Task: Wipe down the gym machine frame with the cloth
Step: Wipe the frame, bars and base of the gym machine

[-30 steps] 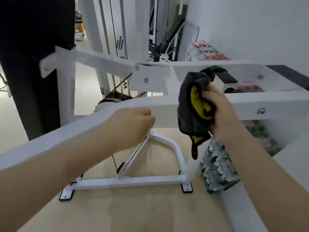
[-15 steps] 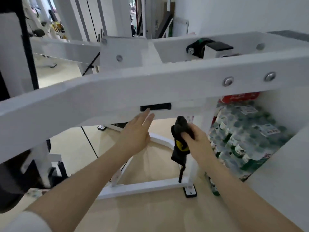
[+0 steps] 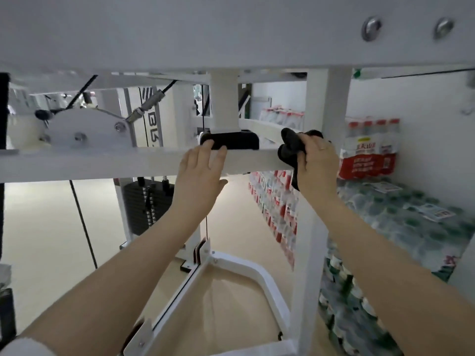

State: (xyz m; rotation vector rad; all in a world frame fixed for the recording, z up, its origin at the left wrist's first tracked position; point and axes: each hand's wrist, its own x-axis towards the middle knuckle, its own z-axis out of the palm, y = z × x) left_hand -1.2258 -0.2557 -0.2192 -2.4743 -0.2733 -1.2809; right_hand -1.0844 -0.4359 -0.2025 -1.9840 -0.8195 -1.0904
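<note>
The white gym machine frame fills the view; a lower horizontal bar (image 3: 102,163) crosses the middle, under a broad upper beam (image 3: 205,29). My right hand (image 3: 317,160) grips a dark bunched cloth (image 3: 291,147) and holds it against the right end of that lower bar, beside the white upright post (image 3: 326,106). My left hand (image 3: 199,170) rests flat on the same bar, its straight fingers touching a black rubber pad (image 3: 231,141).
Shrink-wrapped packs of bottled water (image 3: 367,150) are stacked along the right wall and floor. A black weight stack (image 3: 144,201) and cable (image 3: 84,227) stand behind the bar at left. The frame's white base foot (image 3: 252,273) lies on the beige floor below.
The view has dropped below the upper beam. Both hands rose onto the lower bar; the cloth now presses against its right end, and the left hand landed flat by the black pad.
</note>
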